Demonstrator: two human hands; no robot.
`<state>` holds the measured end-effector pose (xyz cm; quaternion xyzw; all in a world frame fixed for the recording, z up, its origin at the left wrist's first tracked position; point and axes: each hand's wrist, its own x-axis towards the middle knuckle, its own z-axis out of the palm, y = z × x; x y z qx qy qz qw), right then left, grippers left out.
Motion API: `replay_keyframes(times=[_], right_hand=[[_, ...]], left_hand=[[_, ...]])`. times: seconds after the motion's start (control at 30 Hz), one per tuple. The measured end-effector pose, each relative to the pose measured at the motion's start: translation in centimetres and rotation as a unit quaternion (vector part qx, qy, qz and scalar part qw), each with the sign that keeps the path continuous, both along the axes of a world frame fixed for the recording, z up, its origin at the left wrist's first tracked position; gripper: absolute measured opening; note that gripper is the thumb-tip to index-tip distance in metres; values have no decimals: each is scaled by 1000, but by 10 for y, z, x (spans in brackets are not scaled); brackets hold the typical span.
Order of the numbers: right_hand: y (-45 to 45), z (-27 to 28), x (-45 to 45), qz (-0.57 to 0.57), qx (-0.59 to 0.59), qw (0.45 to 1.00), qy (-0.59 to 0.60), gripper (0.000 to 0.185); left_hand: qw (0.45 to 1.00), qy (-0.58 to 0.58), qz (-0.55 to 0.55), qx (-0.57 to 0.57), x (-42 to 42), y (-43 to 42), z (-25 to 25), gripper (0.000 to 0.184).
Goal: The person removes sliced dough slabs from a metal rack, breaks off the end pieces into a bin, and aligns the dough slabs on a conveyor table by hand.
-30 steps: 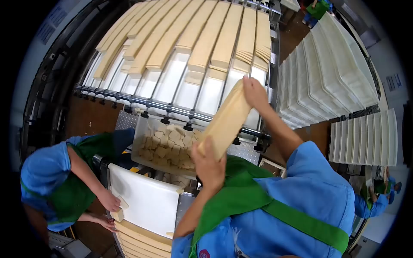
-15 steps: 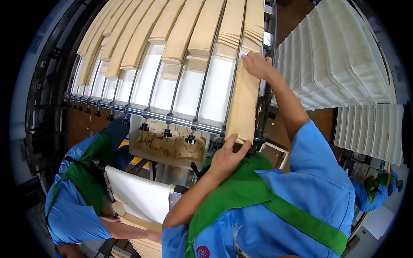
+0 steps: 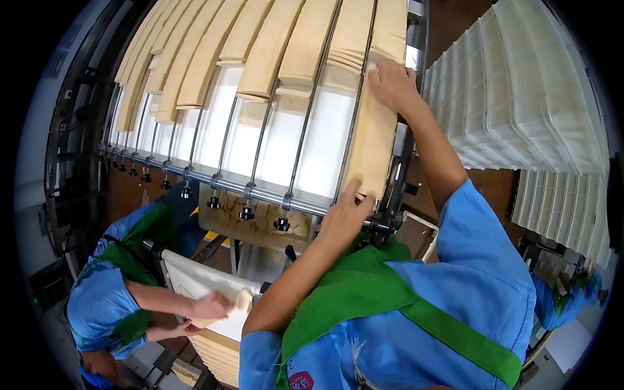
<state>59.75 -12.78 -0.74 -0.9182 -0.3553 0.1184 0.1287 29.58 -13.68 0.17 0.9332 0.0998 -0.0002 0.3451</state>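
A long row of thin, pale dough wrappers [image 3: 369,149], packed face to face, lies in the rightmost lane of the white belt [image 3: 320,146]. My left hand [image 3: 344,211] is at its near end, with thumb and fingers pressed on the end wrappers. At the far end my right hand [image 3: 394,88] curls over the row, its fingertips partly hidden. Just beyond that hand, more wrappers [image 3: 390,39] fan out in the same lane. Thin metal rods [image 3: 305,123] separate the lanes, and other wrapper rows [image 3: 266,58] lie in them.
A metal bar with black knobs [image 3: 246,212] crosses the belt's near end. Below it stands a bin [image 3: 260,237] of dough scraps. White ribbed trays [image 3: 494,97] are stacked at right. At lower left, a co-worker's hands [image 3: 211,305] work over a smaller white belt [image 3: 188,276].
The wrapper row and my left hand have moved slightly forward, away from me. My right hand has shifted a little too. The co-worker's one hand has risen over the smaller belt.
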Motion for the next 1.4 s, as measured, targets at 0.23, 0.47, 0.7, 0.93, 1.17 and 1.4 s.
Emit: replay_keyframes(times=[0.23,0.47,0.7,0.93,1.17,1.4], right_hand=[[-2,2,0,-10,36,990,-134,56],[0,-23,20,-12,39,988,-152,71],[-56,3,-86,183,15,978,-96,57],[-78,27,-114,263,-33,957,-120,52],[-67,25,-121,213,-20,971,-104,66],[-75,36,-154,206,-102,968,-102,76]], left_hand=[[998,59,5,-17,36,11,-4,35],[1000,-30,-4,3,37,14,-14,25],[997,-31,-21,68,27,10,-22,28],[994,-49,-13,97,30,10,-25,27],[997,-77,21,-8,11,15,-8,22],[908,-285,282,-126,-92,38,12,15]])
